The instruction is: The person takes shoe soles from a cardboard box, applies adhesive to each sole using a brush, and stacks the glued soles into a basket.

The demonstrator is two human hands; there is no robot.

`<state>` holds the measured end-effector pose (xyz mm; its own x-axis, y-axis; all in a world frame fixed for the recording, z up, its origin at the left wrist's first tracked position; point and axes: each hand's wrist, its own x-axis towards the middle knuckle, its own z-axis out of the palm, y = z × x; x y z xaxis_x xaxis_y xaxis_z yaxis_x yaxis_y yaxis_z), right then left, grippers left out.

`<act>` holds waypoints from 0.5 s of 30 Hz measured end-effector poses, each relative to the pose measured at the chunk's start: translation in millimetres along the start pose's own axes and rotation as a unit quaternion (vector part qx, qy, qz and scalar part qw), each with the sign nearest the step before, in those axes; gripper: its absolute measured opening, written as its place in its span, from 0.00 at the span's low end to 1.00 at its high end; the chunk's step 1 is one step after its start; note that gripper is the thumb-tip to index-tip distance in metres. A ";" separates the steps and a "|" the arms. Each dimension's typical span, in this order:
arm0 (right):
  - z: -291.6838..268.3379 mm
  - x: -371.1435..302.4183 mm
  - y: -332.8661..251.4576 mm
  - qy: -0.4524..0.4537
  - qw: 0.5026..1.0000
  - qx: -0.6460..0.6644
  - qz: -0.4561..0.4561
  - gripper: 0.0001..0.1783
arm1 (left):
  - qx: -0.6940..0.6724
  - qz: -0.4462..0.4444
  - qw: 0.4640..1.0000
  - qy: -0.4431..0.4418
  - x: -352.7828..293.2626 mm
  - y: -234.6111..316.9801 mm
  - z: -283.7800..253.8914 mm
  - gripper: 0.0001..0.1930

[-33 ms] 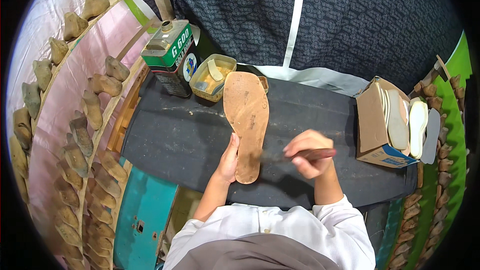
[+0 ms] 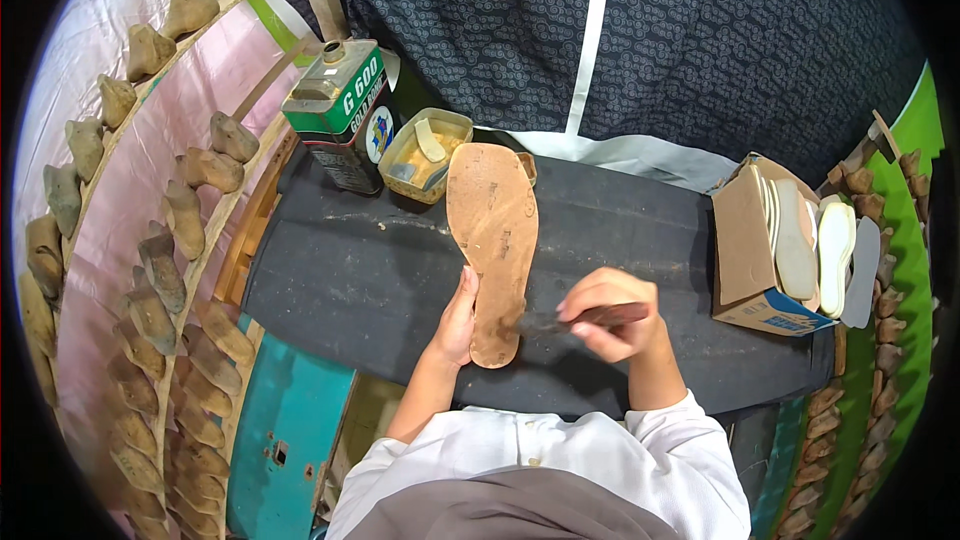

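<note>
Upright over the table stands a tan shoe insole (image 2: 497,230), wide end away from me, with dark specks on its face. My left hand (image 2: 460,320) is closed on its left edge near the narrow heel end, thumb on the face. In my right hand (image 2: 610,312) is a brush (image 2: 612,314) with a dark reddish-brown wooden handle. Its blurred dark bristles point left at the insole's heel part and seem to meet its right edge; whether they touch I cannot tell. A dark smudge shows on the insole there.
A black-covered table (image 2: 620,230) lies below. At its far left stand a green-and-black metal can (image 2: 335,115) and a plastic tub (image 2: 405,175) with a pale scrap and yellowish residue. On the right, a cardboard box (image 2: 740,245) holds several soles. Racks of wooden shoe lasts (image 2: 185,220) flank both sides.
My right hand has moved slightly left with the brush, bringing the bristles closer to the insole's heel part. The left hand and the insole have stayed in place.
</note>
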<state>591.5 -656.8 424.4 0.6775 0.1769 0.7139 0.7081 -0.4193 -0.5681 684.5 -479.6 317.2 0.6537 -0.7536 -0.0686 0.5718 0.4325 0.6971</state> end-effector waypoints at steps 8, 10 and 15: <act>-6.7 1.7 13.1 0.219 0.974 -0.049 0.033 0.06 | 0.087 0.005 0.996 -0.024 -2.4 -5.3 -5.4 0.28; -7.2 3.0 14.9 0.293 0.953 -0.071 0.035 0.09 | 0.098 0.006 0.995 -0.029 -1.7 -8.0 -8.4 0.28; -9.0 3.5 23.8 0.310 0.927 -0.210 -0.014 0.08 | 0.074 0.010 0.997 0.010 -4.1 -6.3 -9.1 0.29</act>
<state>609.0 -674.2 417.1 0.3238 -0.2975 0.8981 0.4961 -0.7549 -0.4289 682.8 -474.7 306.6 0.6745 -0.7352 -0.0677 0.4806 0.3676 0.7962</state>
